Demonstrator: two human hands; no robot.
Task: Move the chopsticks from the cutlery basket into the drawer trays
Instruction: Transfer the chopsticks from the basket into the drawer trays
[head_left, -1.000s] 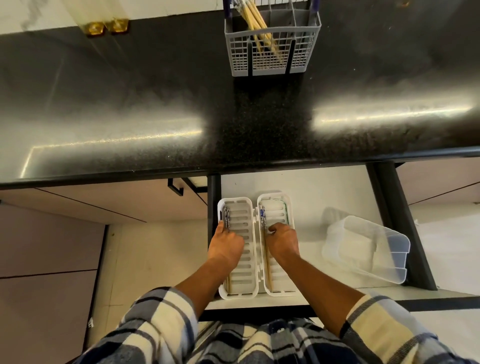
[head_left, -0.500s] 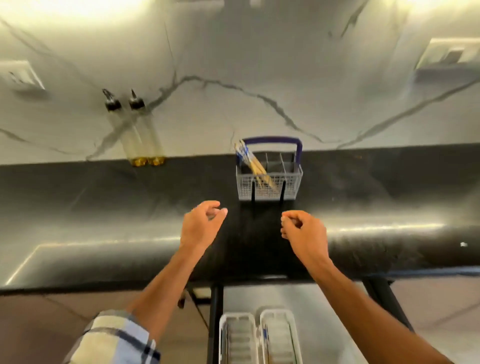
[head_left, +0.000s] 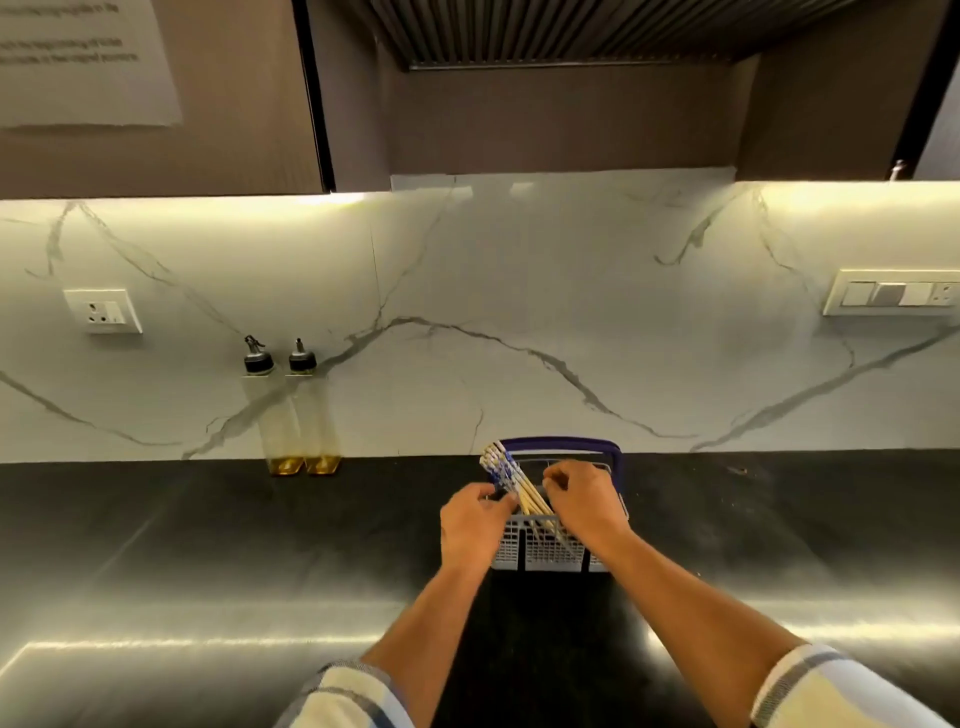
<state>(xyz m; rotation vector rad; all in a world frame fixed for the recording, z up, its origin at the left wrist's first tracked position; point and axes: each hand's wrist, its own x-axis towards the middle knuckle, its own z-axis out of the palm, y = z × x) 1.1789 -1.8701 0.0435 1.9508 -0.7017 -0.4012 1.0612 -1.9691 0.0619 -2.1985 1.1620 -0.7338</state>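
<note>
Both hands at the basket on the worktop

Left hand and right hand curl around the leaning chopsticks — whether they grip, I cannot tell.

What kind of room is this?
Most likely a home kitchen. A dark counter runs under a marble wall, two oil bottles stand at the back, and both hands reach into a cutlery basket holding chopsticks.

Chopsticks in basket on counter, bottles left
</note>
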